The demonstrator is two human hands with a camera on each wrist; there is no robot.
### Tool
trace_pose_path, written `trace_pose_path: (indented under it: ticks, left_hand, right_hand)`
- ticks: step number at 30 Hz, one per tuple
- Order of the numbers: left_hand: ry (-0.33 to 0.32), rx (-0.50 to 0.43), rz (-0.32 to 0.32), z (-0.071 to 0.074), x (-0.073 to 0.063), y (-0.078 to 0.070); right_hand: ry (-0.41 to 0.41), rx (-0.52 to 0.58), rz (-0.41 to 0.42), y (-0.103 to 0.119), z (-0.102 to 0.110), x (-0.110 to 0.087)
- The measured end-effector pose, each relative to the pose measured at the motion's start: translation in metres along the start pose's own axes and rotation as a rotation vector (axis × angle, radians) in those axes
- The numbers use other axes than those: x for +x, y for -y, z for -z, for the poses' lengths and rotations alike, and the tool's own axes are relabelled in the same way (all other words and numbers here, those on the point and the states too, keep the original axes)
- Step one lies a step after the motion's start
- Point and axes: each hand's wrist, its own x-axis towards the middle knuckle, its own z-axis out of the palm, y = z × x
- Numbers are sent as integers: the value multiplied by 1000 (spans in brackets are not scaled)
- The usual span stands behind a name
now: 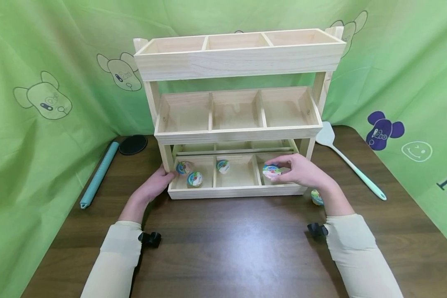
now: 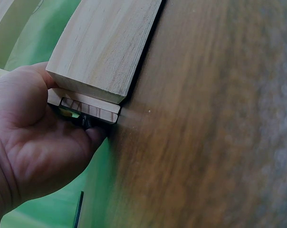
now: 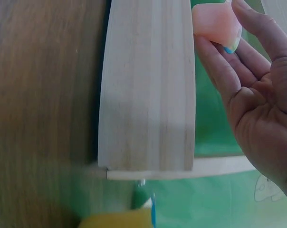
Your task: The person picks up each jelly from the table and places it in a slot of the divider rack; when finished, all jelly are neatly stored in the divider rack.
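My right hand [image 1: 299, 169] pinches a jelly cup [image 1: 271, 171] over the right compartment of the bottom tray [image 1: 234, 193]. In the right wrist view the cup's pink body [image 3: 215, 21] shows between thumb and fingers, just above the front board. My left hand [image 1: 157, 182] grips the left end of the wooden shelf rack [image 1: 238, 134], thumb at the tray's corner. Two jelly cups, one [image 1: 184, 167] behind another [image 1: 195, 179], lie in the left compartment. A further jelly cup [image 1: 223, 166] sits in the middle one.
Right of the rack, a yellow jelly cup [image 1: 317, 197] lies on the brown table [image 1: 223, 248], partly behind my right wrist. A pale spatula [image 1: 352, 163] lies farther right. To the left are a teal stick-like tool [image 1: 99, 176] and a black disc [image 1: 133, 145]. Green cloth [image 1: 70, 37] hangs behind.
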Motion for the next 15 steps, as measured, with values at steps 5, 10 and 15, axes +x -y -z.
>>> trace_pose_path:
  ticks: [5, 10, 15]
  left_hand:
    - [2, 7, 5, 0, 0, 0]
    - [-1, 0, 14, 1, 0, 1]
    - [5, -4, 18, 1, -1, 0]
  right_hand:
    - [16, -5, 25, 4, -6, 8]
    - [26, -3, 48, 9, -14, 16]
    - [57, 21, 58, 14, -22, 26]
